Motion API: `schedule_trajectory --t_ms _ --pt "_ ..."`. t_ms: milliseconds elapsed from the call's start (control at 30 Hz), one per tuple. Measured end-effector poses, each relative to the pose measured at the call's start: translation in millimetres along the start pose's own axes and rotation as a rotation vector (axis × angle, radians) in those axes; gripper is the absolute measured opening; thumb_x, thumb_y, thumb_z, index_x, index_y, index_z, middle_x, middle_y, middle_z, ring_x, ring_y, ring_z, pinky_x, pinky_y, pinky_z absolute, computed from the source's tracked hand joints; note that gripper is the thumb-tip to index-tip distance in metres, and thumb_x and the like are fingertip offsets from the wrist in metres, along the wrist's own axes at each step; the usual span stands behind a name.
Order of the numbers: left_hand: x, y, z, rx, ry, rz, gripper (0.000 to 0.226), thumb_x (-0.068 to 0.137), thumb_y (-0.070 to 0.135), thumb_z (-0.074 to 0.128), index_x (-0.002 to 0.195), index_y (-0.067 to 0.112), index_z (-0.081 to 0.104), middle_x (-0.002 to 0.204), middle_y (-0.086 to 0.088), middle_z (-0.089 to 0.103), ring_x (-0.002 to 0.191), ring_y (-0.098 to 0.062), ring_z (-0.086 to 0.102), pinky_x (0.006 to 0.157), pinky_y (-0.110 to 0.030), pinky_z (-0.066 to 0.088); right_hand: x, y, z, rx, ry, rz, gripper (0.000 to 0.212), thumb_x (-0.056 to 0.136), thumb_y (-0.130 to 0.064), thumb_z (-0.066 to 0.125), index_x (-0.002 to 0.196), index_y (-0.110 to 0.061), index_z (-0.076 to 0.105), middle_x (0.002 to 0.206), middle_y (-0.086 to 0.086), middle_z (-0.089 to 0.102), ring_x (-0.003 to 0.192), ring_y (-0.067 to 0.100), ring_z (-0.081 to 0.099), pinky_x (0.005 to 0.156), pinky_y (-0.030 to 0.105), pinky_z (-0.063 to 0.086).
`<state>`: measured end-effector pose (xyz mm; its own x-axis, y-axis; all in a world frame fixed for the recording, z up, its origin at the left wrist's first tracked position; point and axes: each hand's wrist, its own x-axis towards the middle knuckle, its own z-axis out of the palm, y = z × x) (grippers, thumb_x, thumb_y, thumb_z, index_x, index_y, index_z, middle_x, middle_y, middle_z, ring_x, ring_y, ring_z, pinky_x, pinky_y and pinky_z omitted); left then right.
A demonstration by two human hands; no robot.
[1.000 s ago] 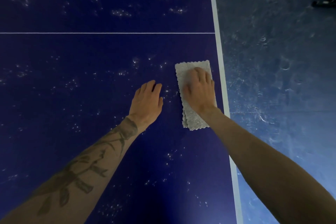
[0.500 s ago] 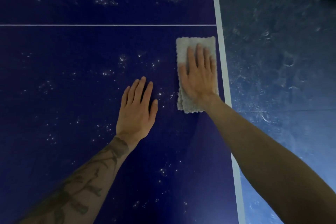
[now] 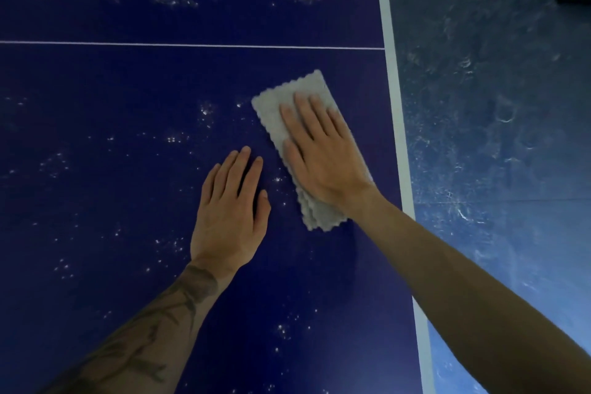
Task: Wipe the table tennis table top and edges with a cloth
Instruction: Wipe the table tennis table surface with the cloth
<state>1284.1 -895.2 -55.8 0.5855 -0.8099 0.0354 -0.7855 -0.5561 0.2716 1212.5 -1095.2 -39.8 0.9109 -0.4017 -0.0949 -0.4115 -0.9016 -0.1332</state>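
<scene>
A: Where is the cloth (image 3: 275, 105)?
B: Folded, lying on the blue table (image 3: 128, 89). It sits tilted, far end leaning left, near the white band (image 3: 396, 121) along the table's right edge but apart from it.
A: And the right hand (image 3: 323, 157)?
B: Flat on the cloth, fingers straight and a little spread, pressing down. It grips nothing.
A: The left hand (image 3: 230, 211)?
B: Palm down on the bare top just beside the cloth, fingers straight, holding nothing. The forearm (image 3: 153, 329) is tattooed.
A: What else?
B: White specks (image 3: 204, 110) dot the top around both hands. A thin white line (image 3: 192, 45) crosses beyond the cloth. A scuffed blue floor (image 3: 495, 105) lies to the right.
</scene>
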Motion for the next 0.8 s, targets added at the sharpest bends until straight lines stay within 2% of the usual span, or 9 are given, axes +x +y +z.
schedule_trajectory --t_ms 67,167,233,400,433,533,633,700,800 --pt "0 -1 1 0.005 0.002 0.001 0.053 0.11 0.031 0.037 0.158 0.009 0.041 0.169 -0.011 0.032 0.158 -0.027 0.026 0.13 -0.05 0.022 -6 19 -2 0.0 0.005 0.035 0.063 0.114 -0.046 0.012 0.172 -0.02 0.006 0.179 0.008 0.002 0.166 0.027 0.0 0.135 0.05 0.005" --pt "0 -1 1 -0.002 0.011 0.0 0.052 0.109 0.03 0.039 0.157 0.008 0.043 0.168 -0.012 0.033 0.158 -0.027 0.027 0.129 -0.05 0.023 25 41 -11 0.046 0.037 0.324 0.063 0.115 -0.041 0.021 0.172 -0.02 0.007 0.179 0.01 0.004 0.166 0.029 0.001 0.135 0.049 0.002" --pt "0 -1 1 -0.012 0.014 0.0 0.052 0.109 0.03 0.04 0.156 0.008 0.043 0.168 -0.012 0.034 0.158 -0.027 0.027 0.129 -0.051 0.023 46 26 -14 0.087 0.042 0.384 0.064 0.114 -0.042 0.02 0.172 -0.018 0.005 0.179 0.012 0.001 0.166 0.03 0.0 0.134 0.049 0.0" --pt "0 -2 0 -0.011 0.004 0.002 0.053 0.109 0.03 0.039 0.157 0.007 0.043 0.169 -0.011 0.032 0.159 -0.026 0.025 0.13 -0.049 0.021 13 -5 1 -0.007 0.007 -0.029 0.065 0.115 -0.048 0.016 0.171 -0.017 0.011 0.179 0.012 0.006 0.166 0.029 0.002 0.134 0.052 0.009" --pt "0 -2 0 -0.011 0.004 0.004 0.052 0.109 0.03 0.039 0.157 0.007 0.043 0.169 -0.011 0.032 0.159 -0.026 0.025 0.13 -0.049 0.021 5 5 1 -0.011 0.011 -0.025 0.064 0.115 -0.049 0.016 0.171 -0.019 0.011 0.179 0.01 0.006 0.166 0.027 0.002 0.134 0.052 0.01" --pt "0 -2 1 -0.011 0.006 0.005 0.052 0.109 0.03 0.039 0.156 0.008 0.043 0.169 -0.01 0.032 0.159 -0.026 0.025 0.131 -0.047 0.019 13 36 -6 0.028 0.039 0.181 0.063 0.115 -0.048 0.02 0.172 -0.021 0.012 0.179 0.009 0.008 0.166 0.027 0.004 0.135 0.05 0.007" --pt "0 -2 1 -0.011 0.006 0.006 0.052 0.109 0.03 0.039 0.156 0.008 0.043 0.169 -0.011 0.032 0.159 -0.026 0.025 0.131 -0.047 0.019 40 31 -13 0.067 0.043 0.35 0.065 0.113 -0.045 0.021 0.172 -0.019 0.009 0.179 0.012 0.005 0.166 0.03 0.003 0.134 0.052 0.007" --pt "0 -2 1 -0.018 0.001 0.003 0.052 0.109 0.03 0.039 0.156 0.008 0.043 0.169 -0.011 0.032 0.159 -0.026 0.026 0.13 -0.048 0.02 41 5 -12 0.048 0.029 0.275 0.066 0.113 -0.046 0.016 0.171 -0.017 0.007 0.179 0.013 0.004 0.166 0.032 0.002 0.134 0.053 0.007" --pt "0 -2 1 -0.017 -0.003 -0.004 0.053 0.109 0.03 0.039 0.156 0.008 0.042 0.169 -0.011 0.031 0.159 -0.025 0.025 0.13 -0.048 0.019 4 -14 0 -0.006 -0.006 0.019 0.065 0.114 -0.048 0.014 0.171 -0.017 0.009 0.179 0.012 0.005 0.166 0.03 0.003 0.134 0.053 0.009"
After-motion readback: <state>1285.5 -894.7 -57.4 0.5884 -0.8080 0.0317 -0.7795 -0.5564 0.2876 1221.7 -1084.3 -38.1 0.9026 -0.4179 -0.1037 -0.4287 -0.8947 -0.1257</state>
